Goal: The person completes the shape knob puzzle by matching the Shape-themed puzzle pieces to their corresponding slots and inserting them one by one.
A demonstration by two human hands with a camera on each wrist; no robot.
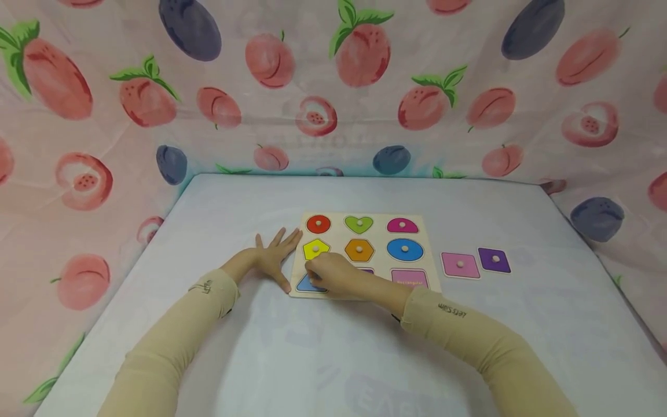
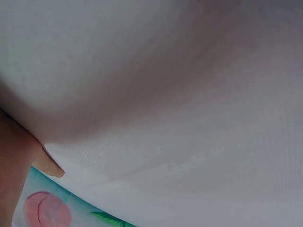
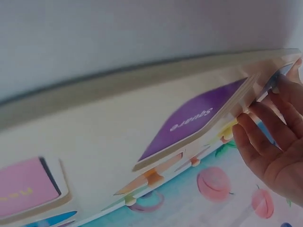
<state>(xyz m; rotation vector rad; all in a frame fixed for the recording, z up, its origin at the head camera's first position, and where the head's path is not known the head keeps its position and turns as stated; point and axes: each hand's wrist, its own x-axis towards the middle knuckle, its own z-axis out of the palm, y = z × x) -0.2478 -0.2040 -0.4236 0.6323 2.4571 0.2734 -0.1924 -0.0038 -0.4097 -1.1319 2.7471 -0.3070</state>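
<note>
A wooden shape puzzle board (image 1: 383, 231) lies flat on the table. My left hand (image 1: 271, 255) rests spread at its left edge, fingers straight, thumb at the near left corner. Over the board's lower left my right hand (image 1: 336, 275) pinches the blue triangle piece (image 1: 307, 282) at its knob, which the fingers mostly cover. In the right wrist view the thumb and fingers of the right hand (image 3: 277, 142) meet at that blue piece. The square recess (image 3: 203, 113), purple inside, and the pink rectangle recess (image 1: 409, 278) hold no piece.
A pink rectangle piece (image 1: 461, 265) and a purple square piece (image 1: 495, 260) lie right of the board. Knobbed pieces fill the upper rows, among them a red circle (image 1: 318, 224) and a blue oval (image 1: 405, 249). A fruit-print cloth (image 1: 365, 116) hangs behind the table.
</note>
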